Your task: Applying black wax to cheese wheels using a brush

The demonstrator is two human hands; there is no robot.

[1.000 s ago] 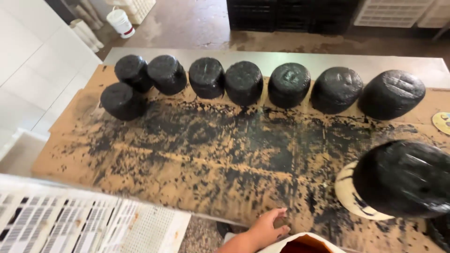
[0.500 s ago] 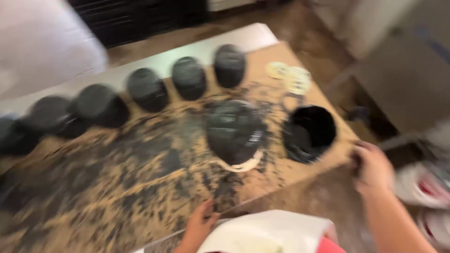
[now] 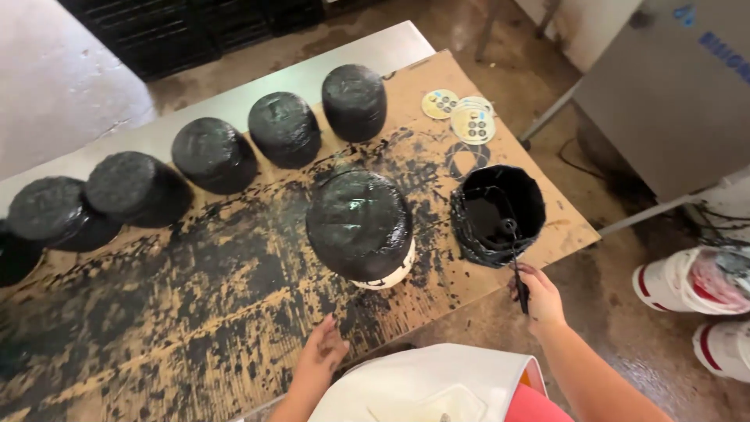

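The right hand [image 3: 537, 295] gripped a thin black-coated brush [image 3: 517, 270] dipped in the black paint-smeared bucket [image 3: 498, 212] near the cardboard sheet's [image 3: 234, 328] corner. The left hand [image 3: 322, 353] lay open, flat. A bump could have tipped the bucket off and spilled paint.

Workshop: paint-spattered brown cardboard sheet [image 3: 195, 328] covered a long table; row of black-coated round blocks [image 3: 285, 129], black paint bucket [image 3: 498, 215], stained concrete floor [image 3: 625, 328].

- Left hand [image 3: 322, 353]: bare, no glove, forearm unsleeved.
- Right hand [image 3: 537, 295]: bare, forearm unsleeved, black smears on fingers.
- Torso: white garment, red-pink at the side.
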